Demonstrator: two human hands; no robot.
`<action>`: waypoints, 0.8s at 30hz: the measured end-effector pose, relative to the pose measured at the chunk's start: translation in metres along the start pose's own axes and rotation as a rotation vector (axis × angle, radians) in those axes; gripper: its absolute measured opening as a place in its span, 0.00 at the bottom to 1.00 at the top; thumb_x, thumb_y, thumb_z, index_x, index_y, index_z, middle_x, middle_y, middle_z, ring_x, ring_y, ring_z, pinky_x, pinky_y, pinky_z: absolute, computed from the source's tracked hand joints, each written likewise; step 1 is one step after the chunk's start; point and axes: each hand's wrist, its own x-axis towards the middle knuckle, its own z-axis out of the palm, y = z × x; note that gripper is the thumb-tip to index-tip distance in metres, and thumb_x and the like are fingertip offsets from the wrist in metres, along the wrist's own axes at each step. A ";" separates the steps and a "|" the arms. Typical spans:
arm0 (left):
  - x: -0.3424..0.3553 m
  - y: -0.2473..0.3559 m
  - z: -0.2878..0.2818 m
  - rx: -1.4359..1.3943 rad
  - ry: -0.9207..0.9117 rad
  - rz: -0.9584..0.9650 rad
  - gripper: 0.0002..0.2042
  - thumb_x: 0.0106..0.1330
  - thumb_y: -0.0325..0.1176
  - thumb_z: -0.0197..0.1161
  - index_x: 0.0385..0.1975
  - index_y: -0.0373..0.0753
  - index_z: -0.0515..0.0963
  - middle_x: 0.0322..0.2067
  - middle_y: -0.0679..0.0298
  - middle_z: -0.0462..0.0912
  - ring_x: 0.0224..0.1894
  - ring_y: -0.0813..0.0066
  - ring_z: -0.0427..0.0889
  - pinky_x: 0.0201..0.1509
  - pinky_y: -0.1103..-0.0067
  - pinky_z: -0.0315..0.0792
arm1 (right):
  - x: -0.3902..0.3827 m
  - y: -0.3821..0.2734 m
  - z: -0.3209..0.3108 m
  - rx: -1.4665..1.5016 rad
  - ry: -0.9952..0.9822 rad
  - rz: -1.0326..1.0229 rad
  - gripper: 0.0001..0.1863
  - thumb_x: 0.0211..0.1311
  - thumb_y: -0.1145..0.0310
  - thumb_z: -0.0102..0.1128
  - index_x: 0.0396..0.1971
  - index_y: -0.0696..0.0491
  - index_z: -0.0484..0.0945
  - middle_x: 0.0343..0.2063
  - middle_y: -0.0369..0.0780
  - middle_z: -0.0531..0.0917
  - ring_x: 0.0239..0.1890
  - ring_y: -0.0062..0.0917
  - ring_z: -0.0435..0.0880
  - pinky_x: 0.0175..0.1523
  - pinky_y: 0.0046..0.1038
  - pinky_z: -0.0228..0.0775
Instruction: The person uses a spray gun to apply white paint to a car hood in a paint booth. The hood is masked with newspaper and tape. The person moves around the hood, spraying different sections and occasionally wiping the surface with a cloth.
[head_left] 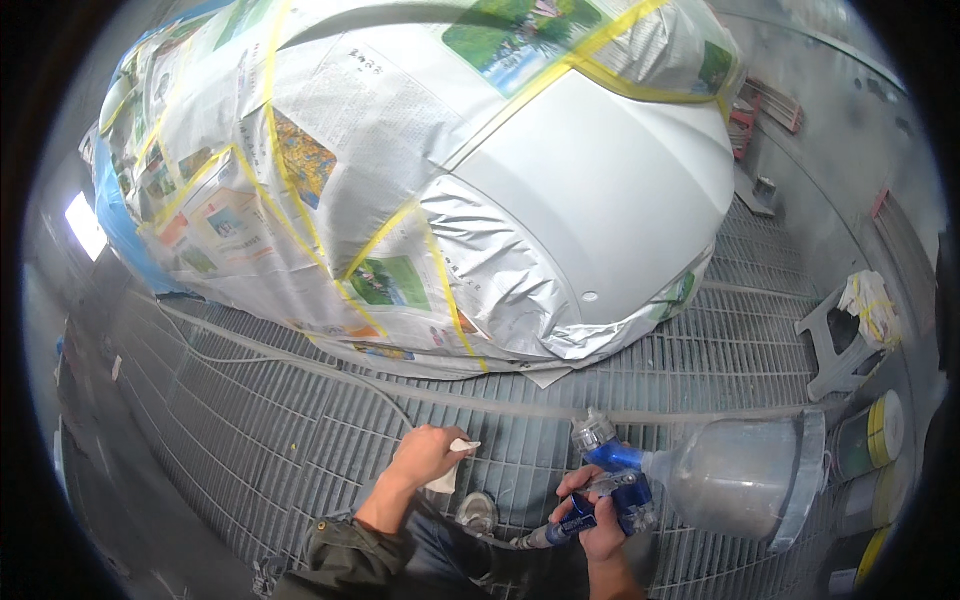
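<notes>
My left hand (425, 460) is closed on a cream-coloured cloth (442, 483) at lower centre. My right hand (590, 505) grips a blue spray gun (615, 457) with a silver nozzle and a large translucent cup (733, 478) on its right side. A hose fitting (540, 537) runs from the gun's handle toward the bottom. Above my hands is a car covered in newspaper (300, 200) and yellow tape (433, 280), with one bare white panel (620, 180) at the right.
Metal grating (300, 430) forms the floor, crossed by a hose (380, 390). A grey stool (835, 350) with crumpled paper stands at the right, above several cans (860, 445) with yellow bands. Red-and-grey objects (775, 105) lie along the back right wall.
</notes>
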 end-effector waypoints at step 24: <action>-0.001 -0.005 -0.003 -0.043 0.008 0.027 0.14 0.61 0.44 0.68 0.38 0.39 0.85 0.23 0.51 0.84 0.29 0.52 0.85 0.35 0.66 0.77 | -0.021 0.009 -0.012 0.054 0.085 0.065 0.33 0.68 0.53 0.60 0.67 0.51 0.60 0.43 0.46 0.77 0.45 0.33 0.79 0.33 0.31 0.83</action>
